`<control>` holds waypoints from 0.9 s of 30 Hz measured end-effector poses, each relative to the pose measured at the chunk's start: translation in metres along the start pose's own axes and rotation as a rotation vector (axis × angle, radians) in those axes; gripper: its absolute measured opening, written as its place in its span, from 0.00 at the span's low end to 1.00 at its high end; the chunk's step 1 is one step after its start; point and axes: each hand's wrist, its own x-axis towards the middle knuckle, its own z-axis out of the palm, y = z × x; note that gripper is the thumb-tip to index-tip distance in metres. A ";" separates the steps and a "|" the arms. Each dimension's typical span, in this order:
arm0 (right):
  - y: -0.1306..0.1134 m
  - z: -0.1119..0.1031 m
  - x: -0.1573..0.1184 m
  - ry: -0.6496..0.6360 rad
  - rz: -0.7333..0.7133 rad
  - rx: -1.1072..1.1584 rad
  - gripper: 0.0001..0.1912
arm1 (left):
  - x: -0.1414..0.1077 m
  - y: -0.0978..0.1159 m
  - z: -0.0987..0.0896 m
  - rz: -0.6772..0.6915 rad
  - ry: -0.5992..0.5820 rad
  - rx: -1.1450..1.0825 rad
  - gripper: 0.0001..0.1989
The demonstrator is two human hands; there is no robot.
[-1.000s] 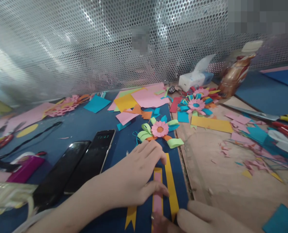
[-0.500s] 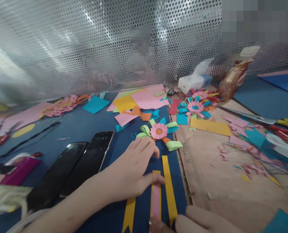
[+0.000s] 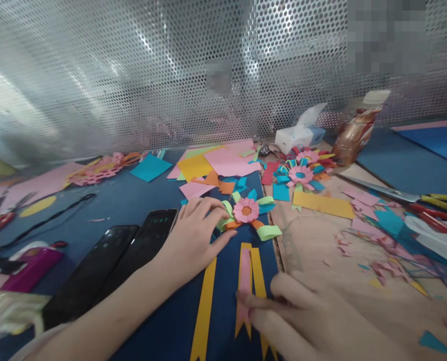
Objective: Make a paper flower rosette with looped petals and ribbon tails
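In the head view a paper flower [image 3: 246, 210] lies on the blue surface, with a pink head and green, orange and blue loops. My left hand [image 3: 196, 230] is at its left loops, thumb and fingers apart; whether it touches them I cannot tell. Below the flower, a yellow paper strip with a pink strip [image 3: 245, 271] on top lies lengthwise, its lower end notched. My right hand [image 3: 302, 316] has its fingertips closed at that layered strip's lower part. A plain yellow strip [image 3: 259, 273] runs partly beneath my right hand. Another yellow strip [image 3: 204, 311] lies left.
Two dark phones [image 3: 133, 260] lie left of my forearm. Coloured paper sheets [image 3: 227, 163] and finished flowers [image 3: 300, 175] are at the back, near a tissue box [image 3: 296, 138] and a bottle [image 3: 358, 130]. Scissors [image 3: 396, 190] and paper scraps lie to the right.
The layered pink and yellow strip has moved up toward the flower with my right hand. My left hand has left the strip and shifted left, beside the flower's loops.
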 end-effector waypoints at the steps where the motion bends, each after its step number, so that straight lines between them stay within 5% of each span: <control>1: 0.002 -0.004 0.002 -0.017 0.018 -0.016 0.12 | 0.000 0.000 0.000 0.003 -0.005 -0.004 0.09; 16: 0.022 -0.003 0.013 -0.225 0.164 0.095 0.11 | 0.000 0.000 0.005 0.071 -0.044 -0.010 0.16; 27: 0.031 0.004 0.013 -0.201 0.145 0.194 0.16 | 0.000 0.004 0.000 0.073 -0.102 -0.083 0.18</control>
